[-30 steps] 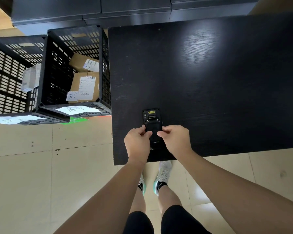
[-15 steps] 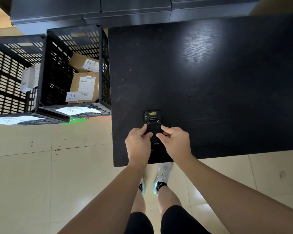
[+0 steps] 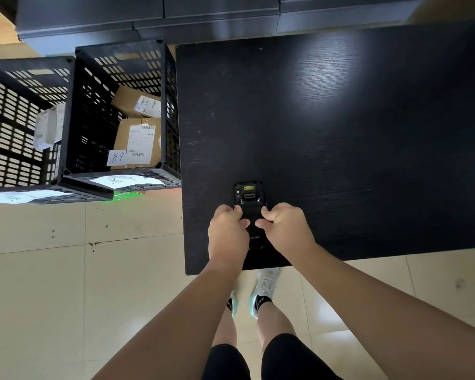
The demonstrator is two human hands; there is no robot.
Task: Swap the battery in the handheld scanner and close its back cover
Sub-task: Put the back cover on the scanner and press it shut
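Observation:
A black handheld scanner (image 3: 249, 198) lies back-up on the black table (image 3: 340, 138), close to the near left corner. Its scan window and two small latches show at the far end. The back cover (image 3: 253, 226) is on the body, with a small logo near its lower end. My left hand (image 3: 226, 231) grips the scanner's left side, thumb pressed on the cover. My right hand (image 3: 284, 229) grips the right side, thumb also on the cover. The lower part of the scanner is hidden by both hands.
Two black slotted crates (image 3: 77, 111) stand on the tiled floor left of the table; the nearer crate holds labelled cardboard parcels (image 3: 137, 141). Dark cabinets (image 3: 203, 17) run along the far side. The table's near edge lies just behind my wrists.
Both thumbs have slid a little down the back cover and my hands have closed tighter around the scanner. The scanner itself stays in place on the table.

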